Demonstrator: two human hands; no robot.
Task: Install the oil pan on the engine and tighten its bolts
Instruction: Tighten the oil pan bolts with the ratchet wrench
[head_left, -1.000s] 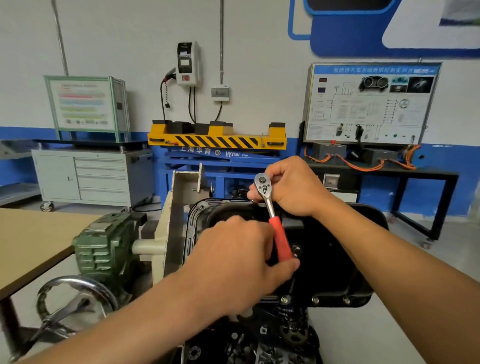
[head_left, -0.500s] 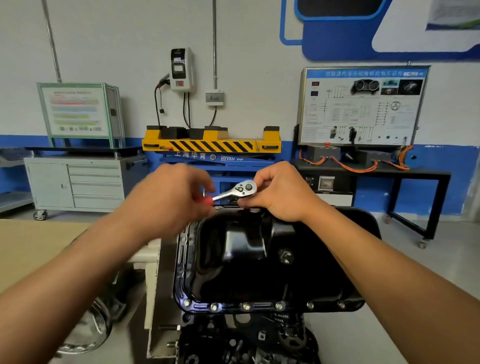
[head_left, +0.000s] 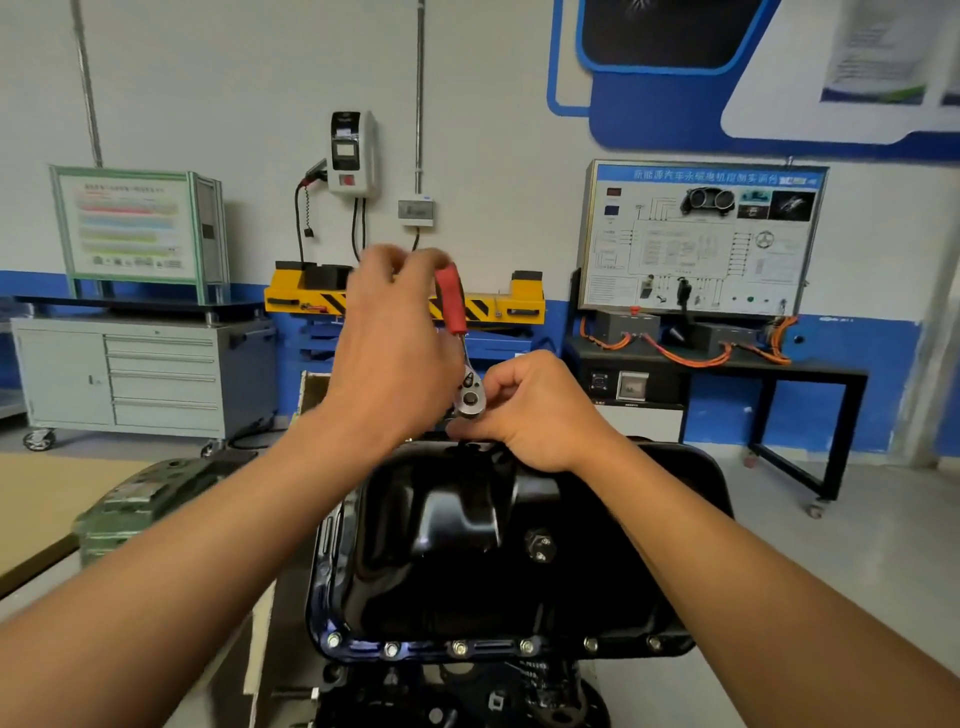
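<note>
One pan (head_left: 467, 571), six near-edge bolts (head_left: 459, 648), one ratchet (head_left: 470, 397). The left hand (head_left: 389, 353) grips the ratchet's red handle. The right hand (head_left: 530, 415), curled, pinches beneath its head.

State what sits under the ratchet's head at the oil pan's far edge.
The right hand grips beneath the head of the ratchet, above the far rim of the black oil pan. Its fingers hide any socket or bolt there.

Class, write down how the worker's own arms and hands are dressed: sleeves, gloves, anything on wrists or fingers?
Nothing is worn. The left hand and right hand are ungloved, with no ring visible. Both forearms are bare up to the frame edge: no sleeve, watch or band shows.
</note>
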